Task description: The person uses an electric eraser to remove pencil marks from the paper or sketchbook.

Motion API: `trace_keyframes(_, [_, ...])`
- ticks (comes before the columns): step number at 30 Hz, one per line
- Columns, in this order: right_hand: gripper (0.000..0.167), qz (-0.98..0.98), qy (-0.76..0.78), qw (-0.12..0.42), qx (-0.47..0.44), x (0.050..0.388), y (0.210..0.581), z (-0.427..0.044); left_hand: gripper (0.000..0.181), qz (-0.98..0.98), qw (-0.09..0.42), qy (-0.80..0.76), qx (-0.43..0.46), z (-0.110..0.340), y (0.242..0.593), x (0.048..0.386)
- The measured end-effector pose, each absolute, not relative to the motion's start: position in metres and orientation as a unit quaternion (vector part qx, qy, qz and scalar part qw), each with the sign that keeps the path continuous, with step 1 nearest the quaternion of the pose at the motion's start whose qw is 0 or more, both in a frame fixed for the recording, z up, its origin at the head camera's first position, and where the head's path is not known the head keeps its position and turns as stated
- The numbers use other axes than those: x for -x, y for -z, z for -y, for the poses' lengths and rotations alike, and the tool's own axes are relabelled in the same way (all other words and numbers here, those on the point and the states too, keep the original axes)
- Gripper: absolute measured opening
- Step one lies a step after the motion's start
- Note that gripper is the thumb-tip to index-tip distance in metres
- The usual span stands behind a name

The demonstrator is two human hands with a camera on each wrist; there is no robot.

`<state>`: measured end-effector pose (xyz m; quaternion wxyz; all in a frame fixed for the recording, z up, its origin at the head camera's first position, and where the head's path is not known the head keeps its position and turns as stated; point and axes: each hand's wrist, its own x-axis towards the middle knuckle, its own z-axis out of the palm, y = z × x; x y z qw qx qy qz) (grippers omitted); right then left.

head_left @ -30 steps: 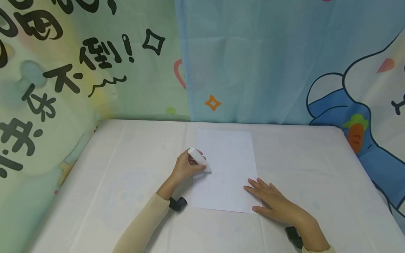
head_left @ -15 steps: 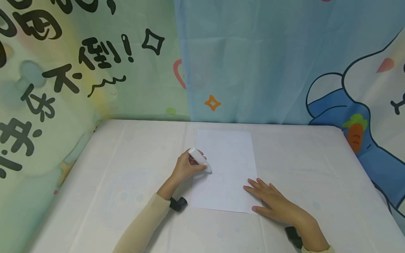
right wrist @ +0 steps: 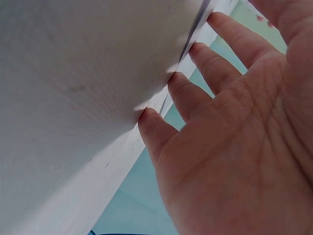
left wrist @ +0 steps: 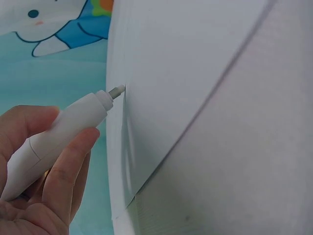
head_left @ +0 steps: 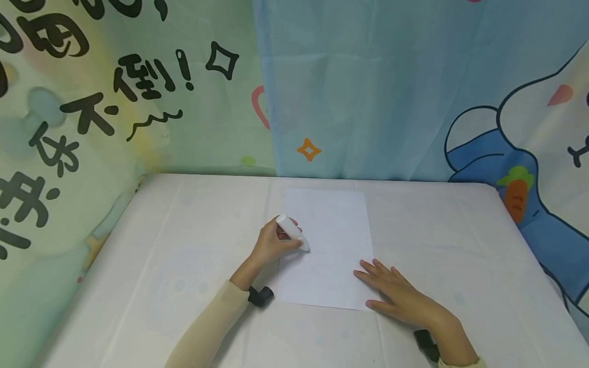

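Note:
My left hand (head_left: 270, 244) pinches a white correction pen (head_left: 293, 233) between thumb and fingers, over the left part of a white sheet of paper (head_left: 333, 225). In the left wrist view the pen (left wrist: 73, 125) has a thick, smooth body and a narrow metal tip, which meets the paper (left wrist: 181, 63). No mark can be made out on the sheet. My right hand (head_left: 398, 294) lies with spread fingers at the sheet's lower right edge. In the right wrist view its fingertips (right wrist: 178, 81) touch the surface, and the palm (right wrist: 239, 152) holds nothing.
A white-covered table (head_left: 460, 245) lies under the paper. Behind it hangs a blue printed curtain (head_left: 368, 92), with a green one (head_left: 216, 133) bearing black characters on the left. Each wrist wears a black camera, the left one (head_left: 261, 296) near the paper's lower left corner.
The left hand and the correction pen have slid a few pixels to the right along the paper. The right hand has stayed in place.

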<state>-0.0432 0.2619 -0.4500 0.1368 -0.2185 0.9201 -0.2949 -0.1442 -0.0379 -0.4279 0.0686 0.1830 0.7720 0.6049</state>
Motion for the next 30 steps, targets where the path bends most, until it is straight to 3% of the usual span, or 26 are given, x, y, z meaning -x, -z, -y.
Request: trace_keyframes(30, [0.060, -0.922, 0.289, 0.134, 0.222, 0.0422, 0.4498, -0.2625, 0.034, -0.774, 0.072, -0.602, -0.186, 0.0327, 0.4285, 0.1442])
